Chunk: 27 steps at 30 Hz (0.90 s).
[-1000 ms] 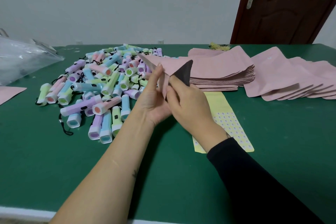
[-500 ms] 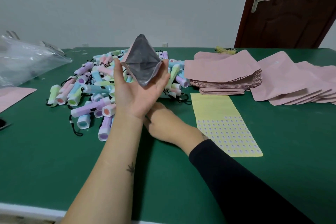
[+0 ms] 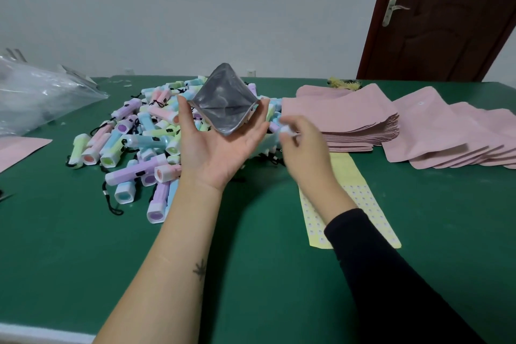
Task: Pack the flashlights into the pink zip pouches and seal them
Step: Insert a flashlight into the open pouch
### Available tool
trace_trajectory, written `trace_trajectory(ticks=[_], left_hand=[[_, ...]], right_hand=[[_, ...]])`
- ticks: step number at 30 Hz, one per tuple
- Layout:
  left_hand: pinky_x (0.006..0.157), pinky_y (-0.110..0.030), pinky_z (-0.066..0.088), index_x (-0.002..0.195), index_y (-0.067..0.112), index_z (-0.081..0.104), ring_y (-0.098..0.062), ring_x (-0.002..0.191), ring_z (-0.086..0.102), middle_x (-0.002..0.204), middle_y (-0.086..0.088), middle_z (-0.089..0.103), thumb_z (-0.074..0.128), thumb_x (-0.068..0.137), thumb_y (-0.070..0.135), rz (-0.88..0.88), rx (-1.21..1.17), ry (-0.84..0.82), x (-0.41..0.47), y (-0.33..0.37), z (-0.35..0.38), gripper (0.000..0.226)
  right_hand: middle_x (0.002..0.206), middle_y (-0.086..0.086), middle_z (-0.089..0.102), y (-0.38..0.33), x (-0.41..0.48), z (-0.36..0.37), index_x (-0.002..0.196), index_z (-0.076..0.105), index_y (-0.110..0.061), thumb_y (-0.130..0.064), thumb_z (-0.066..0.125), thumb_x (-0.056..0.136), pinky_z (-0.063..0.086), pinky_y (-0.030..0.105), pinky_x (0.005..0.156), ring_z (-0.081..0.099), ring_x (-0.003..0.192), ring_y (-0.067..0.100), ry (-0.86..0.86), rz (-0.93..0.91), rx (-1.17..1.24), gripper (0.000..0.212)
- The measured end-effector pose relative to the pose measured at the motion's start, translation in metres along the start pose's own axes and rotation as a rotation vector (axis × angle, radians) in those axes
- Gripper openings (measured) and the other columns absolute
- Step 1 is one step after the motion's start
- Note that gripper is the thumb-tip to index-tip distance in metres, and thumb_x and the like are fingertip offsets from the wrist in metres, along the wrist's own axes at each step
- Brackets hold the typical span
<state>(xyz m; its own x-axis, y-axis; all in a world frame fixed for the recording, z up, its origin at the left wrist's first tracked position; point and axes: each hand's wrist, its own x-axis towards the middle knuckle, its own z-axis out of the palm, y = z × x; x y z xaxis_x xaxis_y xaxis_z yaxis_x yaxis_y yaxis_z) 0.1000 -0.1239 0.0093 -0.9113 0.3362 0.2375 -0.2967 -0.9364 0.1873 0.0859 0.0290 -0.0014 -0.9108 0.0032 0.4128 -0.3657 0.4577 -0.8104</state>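
My left hand (image 3: 220, 153) is raised palm up and squeezes an opened pink zip pouch (image 3: 223, 103) between thumb and fingers; its mouth faces me and shows the silver lining. Just right of it, my right hand (image 3: 304, 153) is blurred, its fingers curled round a pale flashlight (image 3: 286, 130) near the pouch mouth. Behind and left of both hands, a pile of pastel flashlights (image 3: 139, 134) with black wrist cords lies on the green table (image 3: 251, 260).
A flat stack of pink pouches (image 3: 340, 117) sits right of the pile, with more pouches (image 3: 446, 131) fanned out further right. A yellow sticker sheet (image 3: 363, 198) lies under my right forearm. At the far left are a clear plastic bag (image 3: 36, 97) and one pink pouch (image 3: 19, 148).
The pouch was pulled open and my left hand raised it mouth-first toward me. My right hand dipped under the left to the pile, then came up on the right holding a flashlight.
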Motion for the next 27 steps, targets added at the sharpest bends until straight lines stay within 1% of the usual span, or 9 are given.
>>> trace_trajectory(ticks=[3, 5, 9, 12, 14, 16, 19, 22, 27], left_hand=[[0.095, -0.059, 0.049, 0.132, -0.002, 0.052, -0.045, 0.123, 0.051, 0.127, -0.026, 0.057, 0.073, 0.07, 0.063, -0.018, 0.054, 0.011, 0.001, -0.003, -0.002, 0.092], [0.092, -0.058, 0.051, 0.133, 0.003, 0.052, -0.042, 0.12, 0.053, 0.127, -0.022, 0.057, 0.068, 0.073, 0.069, -0.032, 0.069, 0.024, 0.002, -0.006, -0.003, 0.091], [0.091, -0.057, 0.052, 0.135, 0.005, 0.051, -0.038, 0.124, 0.051, 0.13, -0.021, 0.056, 0.072, 0.068, 0.065, -0.056, 0.082, 0.046, 0.003, -0.013, -0.002, 0.093], [0.092, -0.057, 0.052, 0.145, 0.008, 0.043, -0.036, 0.134, 0.044, 0.142, -0.02, 0.049, 0.066, 0.073, 0.07, -0.053, 0.085, 0.089, 0.006, -0.019, -0.003, 0.098], [0.093, -0.056, 0.052, 0.147, 0.009, 0.041, -0.035, 0.133, 0.045, 0.137, -0.021, 0.052, 0.058, 0.076, 0.076, -0.056, 0.114, 0.099, 0.009, -0.022, -0.006, 0.099], [0.105, -0.053, 0.043, 0.148, 0.009, 0.04, -0.034, 0.133, 0.044, 0.14, -0.019, 0.051, 0.054, 0.077, 0.079, -0.072, 0.152, 0.082, 0.011, -0.024, -0.008, 0.1], [0.116, -0.049, 0.028, 0.136, -0.002, 0.052, -0.036, 0.132, 0.047, 0.139, -0.023, 0.052, 0.052, 0.082, 0.075, -0.096, 0.162, 0.011, 0.011, -0.028, -0.008, 0.095], [0.107, -0.05, 0.042, 0.129, -0.005, 0.057, -0.037, 0.123, 0.055, 0.131, -0.024, 0.057, 0.05, 0.087, 0.072, -0.033, 0.172, 0.021, 0.01, -0.03, -0.007, 0.088], [0.094, -0.046, 0.054, 0.11, -0.008, 0.066, -0.035, 0.105, 0.067, 0.112, -0.022, 0.066, 0.052, 0.087, 0.068, -0.004, 0.167, 0.052, 0.007, -0.035, -0.002, 0.081]], right_hand=[[0.115, -0.006, 0.058, 0.002, 0.009, -0.018, 0.114, 0.052, -0.024, -0.015, 0.055, 0.096, 0.053, 0.029, 0.084, 0.063, 0.095, 0.006, 0.25, 0.142, 0.358, 0.021], [0.117, 0.003, 0.059, 0.001, 0.011, -0.026, 0.107, 0.048, -0.025, -0.016, 0.056, 0.097, 0.056, 0.027, 0.079, 0.066, 0.096, 0.016, 0.353, 0.189, 0.543, 0.016], [0.114, 0.008, 0.058, -0.009, 0.008, -0.038, 0.098, 0.048, -0.022, -0.011, 0.056, 0.096, 0.054, 0.026, 0.08, 0.063, 0.093, 0.023, 0.556, 0.025, 0.702, 0.015], [0.11, 0.005, 0.056, -0.022, 0.002, -0.039, 0.096, 0.045, -0.023, -0.011, 0.056, 0.094, 0.054, 0.033, 0.083, 0.063, 0.096, 0.028, 0.631, -0.134, 0.676, 0.016], [0.106, 0.0, 0.054, -0.033, -0.004, -0.038, 0.097, 0.043, -0.024, -0.009, 0.054, 0.093, 0.054, 0.031, 0.079, 0.061, 0.093, 0.015, 0.623, -0.266, 0.645, 0.018], [0.105, -0.004, 0.051, -0.04, -0.011, -0.034, 0.098, 0.043, -0.024, -0.005, 0.054, 0.092, 0.051, 0.026, 0.078, 0.058, 0.091, 0.001, 0.552, -0.417, 0.582, 0.023], [0.105, -0.003, 0.054, -0.043, -0.02, -0.022, 0.096, 0.047, -0.019, -0.001, 0.058, 0.089, 0.05, 0.023, 0.078, 0.058, 0.09, 0.006, 0.414, -0.533, 0.438, 0.022], [0.101, 0.007, 0.063, -0.038, -0.023, -0.011, 0.09, 0.058, -0.001, 0.001, 0.064, 0.085, 0.051, 0.023, 0.078, 0.062, 0.092, 0.021, 0.378, -0.618, 0.194, 0.008], [0.101, 0.01, 0.07, -0.03, -0.024, 0.001, 0.082, 0.063, 0.001, 0.0, 0.07, 0.081, 0.052, 0.037, 0.087, 0.064, 0.099, 0.021, 0.378, -0.656, -0.05, 0.007]])
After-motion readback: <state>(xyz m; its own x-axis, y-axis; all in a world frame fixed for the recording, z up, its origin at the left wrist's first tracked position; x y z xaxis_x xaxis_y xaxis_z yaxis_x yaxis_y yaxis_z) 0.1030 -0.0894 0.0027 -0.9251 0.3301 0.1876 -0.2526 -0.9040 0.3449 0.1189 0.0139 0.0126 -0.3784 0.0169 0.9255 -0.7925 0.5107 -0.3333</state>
